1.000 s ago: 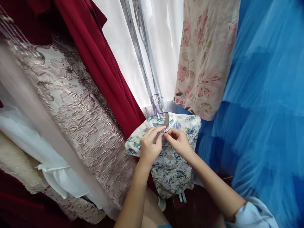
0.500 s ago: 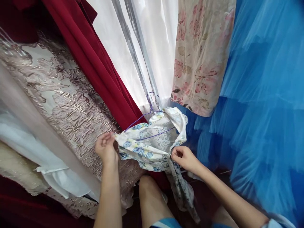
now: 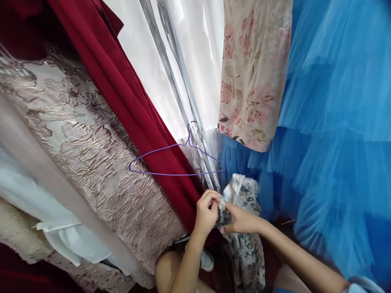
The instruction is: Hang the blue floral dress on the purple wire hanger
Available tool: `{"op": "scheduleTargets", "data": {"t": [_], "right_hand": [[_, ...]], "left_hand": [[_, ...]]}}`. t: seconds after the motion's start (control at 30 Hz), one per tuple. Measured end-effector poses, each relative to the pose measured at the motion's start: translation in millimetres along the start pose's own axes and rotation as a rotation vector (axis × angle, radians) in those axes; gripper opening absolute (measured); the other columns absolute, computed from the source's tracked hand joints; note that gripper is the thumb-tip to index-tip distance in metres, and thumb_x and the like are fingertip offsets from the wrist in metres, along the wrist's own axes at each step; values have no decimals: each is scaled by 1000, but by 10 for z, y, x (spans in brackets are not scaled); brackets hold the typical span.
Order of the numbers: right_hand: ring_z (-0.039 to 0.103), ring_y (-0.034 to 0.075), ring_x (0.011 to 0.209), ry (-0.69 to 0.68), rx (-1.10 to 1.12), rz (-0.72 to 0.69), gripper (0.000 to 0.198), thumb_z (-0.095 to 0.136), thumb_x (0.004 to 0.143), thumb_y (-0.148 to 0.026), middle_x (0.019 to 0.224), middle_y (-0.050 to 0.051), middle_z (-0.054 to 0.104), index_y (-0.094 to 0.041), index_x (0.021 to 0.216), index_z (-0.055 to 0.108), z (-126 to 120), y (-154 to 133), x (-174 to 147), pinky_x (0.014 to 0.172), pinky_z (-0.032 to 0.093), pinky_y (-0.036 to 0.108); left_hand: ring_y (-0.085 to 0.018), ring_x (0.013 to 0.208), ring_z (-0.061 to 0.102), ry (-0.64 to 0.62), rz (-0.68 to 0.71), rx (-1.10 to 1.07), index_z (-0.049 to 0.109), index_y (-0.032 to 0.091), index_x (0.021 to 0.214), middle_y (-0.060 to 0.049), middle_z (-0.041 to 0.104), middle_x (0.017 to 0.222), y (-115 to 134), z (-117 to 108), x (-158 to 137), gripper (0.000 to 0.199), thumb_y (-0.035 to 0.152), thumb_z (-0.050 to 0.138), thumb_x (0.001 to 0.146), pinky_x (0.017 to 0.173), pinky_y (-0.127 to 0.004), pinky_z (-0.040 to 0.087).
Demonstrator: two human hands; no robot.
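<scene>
A white garment with blue floral print (image 3: 246, 248) hangs down from my hands, part of it bunched up between them. My left hand (image 3: 207, 211) pinches the bunched cloth, fingers curled. Close beside it, my right hand (image 3: 241, 217) grips the same cloth between thumb and fingers. Above my hands, a bare purple wire hanger (image 3: 175, 175) hangs by its hook from the metal pole (image 3: 195, 142). The garment is off the hanger, and its exact kind is hard to make out in the folds.
A dark red cloth (image 3: 128, 106) and an embossed pinkish fabric (image 3: 88, 142) hang on the left. To the right are a floral dress (image 3: 253, 77) and layered blue tulle (image 3: 339, 106). White curtain (image 3: 201, 53) lies behind the pole. A shoe (image 3: 207, 260) shows below.
The floral garment has come off the purple hanger and dropped lower right. My left hand has moved right, next to my right hand, and the hanger now hangs bare.
</scene>
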State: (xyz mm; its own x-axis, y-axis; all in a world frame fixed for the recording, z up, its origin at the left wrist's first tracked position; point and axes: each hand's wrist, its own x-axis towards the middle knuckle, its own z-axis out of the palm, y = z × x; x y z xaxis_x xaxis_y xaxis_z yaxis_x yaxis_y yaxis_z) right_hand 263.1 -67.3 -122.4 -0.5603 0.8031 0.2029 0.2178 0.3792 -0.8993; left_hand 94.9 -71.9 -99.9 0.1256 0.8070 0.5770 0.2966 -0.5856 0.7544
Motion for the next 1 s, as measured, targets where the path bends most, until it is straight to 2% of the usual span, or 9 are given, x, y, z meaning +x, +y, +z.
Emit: {"op": "scheduleTargets", "data": {"t": [0.07,0.13,0.2,0.3,0.4,0.6,0.73,0.83,1.0], "right_hand": [[55,18,79,-61,179,-15,27,74,73,-31,84,0,61,-15,91,62,-24,-59,8,72,44,27],[52,15,69,-79,355,18,23,65,82,-37,73,-2,57,-14,79,60,-70,-133,21,67,43,26],[52,14,68,-51,495,43,31,63,86,-44,73,-1,59,-14,81,62,-147,-218,22,68,43,26],[56,15,70,20,589,38,36,65,86,-51,78,1,63,-15,90,63,-325,-339,10,68,45,27],[60,17,70,89,568,1,37,66,86,-52,79,2,65,-15,91,63,-565,-399,10,68,48,29],[52,15,66,231,217,-109,34,59,91,-50,74,0,58,-17,81,60,-937,-375,172,63,42,26],[57,18,84,334,79,-256,29,54,94,-44,91,3,61,-18,88,63,-927,-389,558,81,44,29],[58,21,97,315,0,-317,27,51,94,-40,106,6,60,-17,93,65,-827,-364,888,91,42,31],[57,19,77,141,-163,-196,28,51,93,-42,84,3,62,-17,84,61,-678,-229,1066,74,44,29]], "left_hand": [[-18,91,63,-42,52,14,59,18,76,-8,63,94,151,80,48,18,12,48,89,81,-31,52],[-19,93,63,-19,12,-39,61,19,87,-7,63,96,229,96,69,10,16,52,91,85,-32,51],[-20,100,63,-36,-112,-156,60,21,108,-8,64,105,243,71,37,17,26,56,93,91,-34,50],[-24,108,61,-263,-375,-276,59,19,119,-9,66,110,188,15,-130,36,44,57,93,96,-36,48],[-27,102,61,-458,-574,-205,68,14,101,-7,70,98,89,-53,-356,41,52,63,87,91,-35,50],[-23,87,60,-350,-503,69,70,15,96,-4,69,86,-101,-352,-521,27,37,56,87,83,-33,50],[-24,84,62,-419,-471,293,72,15,88,-3,70,81,-207,-631,-550,24,19,50,79,81,-31,49],[-25,87,64,-462,-451,426,73,15,91,-5,72,87,-246,-972,-587,33,12,44,76,82,-32,47],[-31,105,59,-381,-448,1043,75,22,92,-10,72,100,-40,-1836,-461,36,10,44,78,96,-47,37]]}}
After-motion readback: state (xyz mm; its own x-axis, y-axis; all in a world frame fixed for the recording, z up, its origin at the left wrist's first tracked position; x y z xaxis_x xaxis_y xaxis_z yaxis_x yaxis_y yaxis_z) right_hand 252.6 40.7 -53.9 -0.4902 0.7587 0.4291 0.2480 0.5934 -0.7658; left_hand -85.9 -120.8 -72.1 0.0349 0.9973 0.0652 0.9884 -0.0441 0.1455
